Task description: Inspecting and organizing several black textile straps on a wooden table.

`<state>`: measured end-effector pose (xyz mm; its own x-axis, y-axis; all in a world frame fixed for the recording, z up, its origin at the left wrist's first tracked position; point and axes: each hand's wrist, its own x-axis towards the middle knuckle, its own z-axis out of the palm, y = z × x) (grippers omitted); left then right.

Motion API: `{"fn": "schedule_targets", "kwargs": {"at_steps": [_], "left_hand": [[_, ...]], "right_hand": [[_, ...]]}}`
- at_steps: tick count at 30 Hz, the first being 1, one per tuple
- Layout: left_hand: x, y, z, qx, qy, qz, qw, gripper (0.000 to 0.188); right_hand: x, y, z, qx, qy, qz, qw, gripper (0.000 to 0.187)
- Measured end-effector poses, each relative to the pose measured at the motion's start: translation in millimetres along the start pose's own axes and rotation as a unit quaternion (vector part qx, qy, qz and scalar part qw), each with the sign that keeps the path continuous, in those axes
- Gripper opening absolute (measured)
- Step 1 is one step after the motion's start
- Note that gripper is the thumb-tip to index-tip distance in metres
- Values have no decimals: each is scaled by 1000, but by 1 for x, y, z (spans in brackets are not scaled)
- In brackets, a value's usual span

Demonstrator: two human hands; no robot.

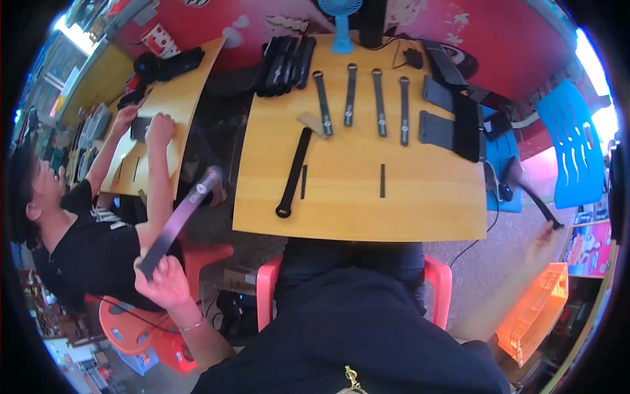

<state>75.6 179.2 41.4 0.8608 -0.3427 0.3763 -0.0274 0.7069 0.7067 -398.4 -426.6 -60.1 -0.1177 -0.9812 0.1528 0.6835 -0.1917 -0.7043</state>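
Note:
My left hand [165, 284] is raised off the table's left side, pinching one end of a grey strap [178, 217] that slants up and away. Out to the right, beyond the table edge, my right hand [542, 241] grips the end of a dark strap [539, 202]; its far end is blurred. Several grey straps [380, 102] with ring ends lie in a row on the table [433, 203]. A black strap [296, 167] rests nearer me, its upper end beside a small brown card piece [311, 122].
Bundled black straps [283, 62] lie at the far left. Wide grey and black bands [453, 118] overhang the right edge. A blue fan [341, 26] stands at the back. A co-worker [79, 223] works left; an orange crate [535, 312] sits right, below a blue chair [571, 144].

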Motion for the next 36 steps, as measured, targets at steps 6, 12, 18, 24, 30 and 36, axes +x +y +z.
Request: {"fn": "schedule_targets", "kwargs": {"at_steps": [6,12,18,24,30,36], "left_hand": [[33,-13,-8,41,-11,-20,999,29],[101,-64,17,46,2,-56,997,45],[131,-114,21,45,28,-67,996,42],[117,-163,2,115,111,-129,979,31],[79,-193,-47,268,167,-240,918,33],[65,-183,-45,311,212,-283,882,43]], "right_hand": [[-62,-20,118,-100,-72,-34,992,42],[-80,-2,141,-109,-60,3,992,45],[-80,2,125,-69,-98,51,991,39],[-84,13,129,-133,-128,82,979,31],[-94,22,143,-173,-180,120,961,15],[-137,47,181,-343,-309,109,880,6]]}}
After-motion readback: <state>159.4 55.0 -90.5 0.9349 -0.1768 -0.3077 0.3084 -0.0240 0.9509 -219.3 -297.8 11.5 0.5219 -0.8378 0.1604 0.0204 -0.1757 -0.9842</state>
